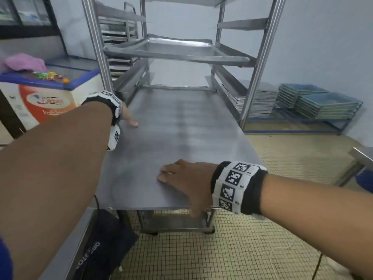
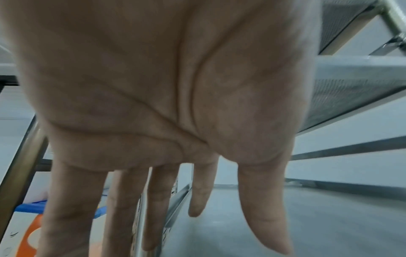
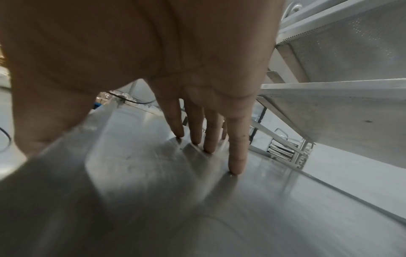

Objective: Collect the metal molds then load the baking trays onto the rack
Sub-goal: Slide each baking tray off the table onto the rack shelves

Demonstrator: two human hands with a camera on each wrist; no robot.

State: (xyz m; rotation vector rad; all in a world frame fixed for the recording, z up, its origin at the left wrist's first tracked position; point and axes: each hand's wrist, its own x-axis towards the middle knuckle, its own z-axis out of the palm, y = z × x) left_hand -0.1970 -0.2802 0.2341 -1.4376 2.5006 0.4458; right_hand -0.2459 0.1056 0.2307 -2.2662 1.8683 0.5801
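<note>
A large flat metal baking tray [image 1: 181, 128] lies level, its far end between the posts of the steel rack [image 1: 260, 63], low down. My left hand [image 1: 127, 116] is at the tray's left edge beside a rack post, with the thumb [image 2: 263, 208] over the tray [image 2: 329, 217] and straight fingers [image 2: 158, 208] past the edge. My right hand [image 1: 181, 176] rests at the near end. Its straight fingers [image 3: 236, 147] press on the tray top [image 3: 285, 208] and the thumb hangs over the near edge. Another tray [image 1: 173, 49] sits on a higher rack level. No molds are in view.
Stacks of trays [image 1: 258, 104] and bluish trays [image 1: 323, 104] sit low at the right on a blue stand. A chest freezer [image 1: 46, 98] with a pink cloth [image 1: 24, 61] stands left. A second rack [image 1: 119, 35] holds trays behind. A black bag [image 1: 107, 245] lies below.
</note>
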